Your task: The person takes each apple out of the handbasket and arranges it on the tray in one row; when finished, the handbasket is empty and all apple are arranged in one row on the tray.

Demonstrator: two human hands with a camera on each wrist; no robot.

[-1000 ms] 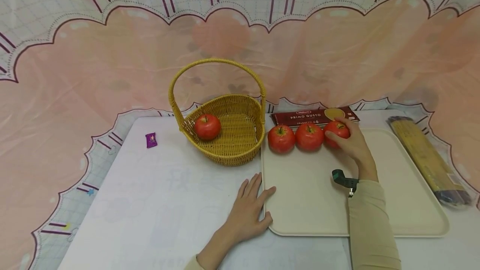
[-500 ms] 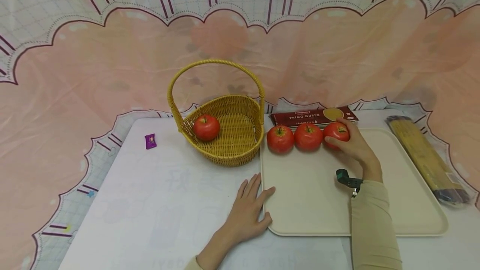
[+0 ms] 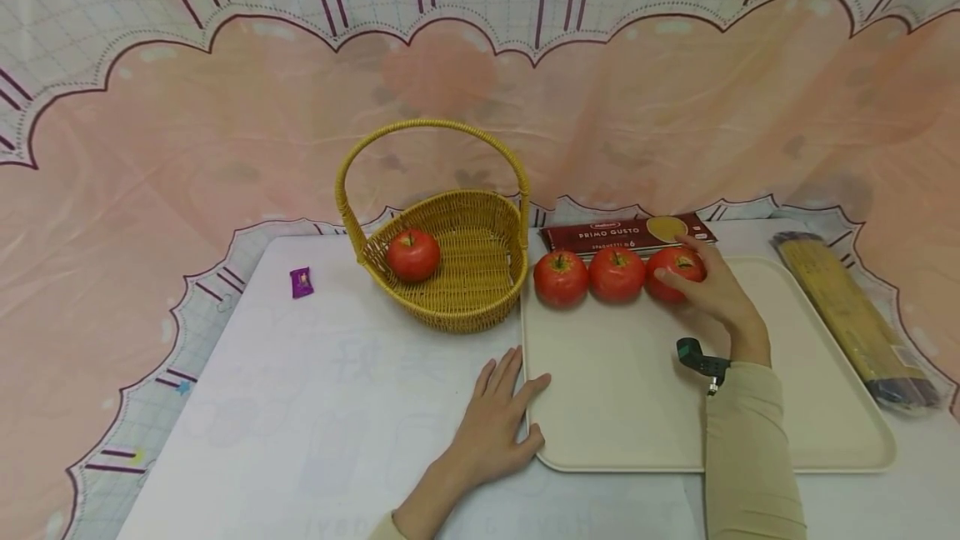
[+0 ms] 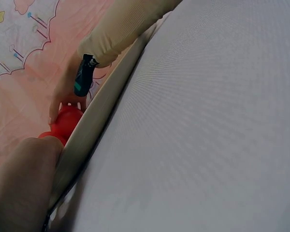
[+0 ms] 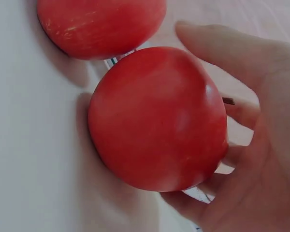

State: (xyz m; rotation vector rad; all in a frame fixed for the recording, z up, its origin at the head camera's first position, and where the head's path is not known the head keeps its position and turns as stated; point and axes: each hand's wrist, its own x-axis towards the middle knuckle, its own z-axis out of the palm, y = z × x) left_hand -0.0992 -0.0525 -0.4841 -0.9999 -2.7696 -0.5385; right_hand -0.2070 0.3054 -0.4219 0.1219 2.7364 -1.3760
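Observation:
My right hand [image 3: 716, 286] is spread around the right-hand red apple [image 3: 677, 275] on the beige tray [image 3: 615, 390]. In the right wrist view, the thumb [image 5: 217, 46] stands slightly apart from that apple, and the other fingers pass behind it. Two more apples, a left one [image 3: 561, 278] and a middle one [image 3: 617, 275], complete the row along the tray's far edge. At the tray's near left corner my left hand [image 3: 491, 432] rests on its rim and the table, fingers extended. A yellow wicker basket [image 3: 457, 319] contains another apple [image 3: 413, 255].
Behind the apples lies a dark red spaghetti packet [image 3: 626, 234]. A clear bag of spaghetti [image 3: 855, 319] lies along the tray's right side. One small purple wrapped candy [image 3: 302, 282] is on the white table [image 3: 300, 407]. A patterned cloth [image 3: 247, 132] hangs behind.
My right hand has shifted slightly to the right, uncovering more of the right-hand apple. The left hand, basket and other apples stay where they were.

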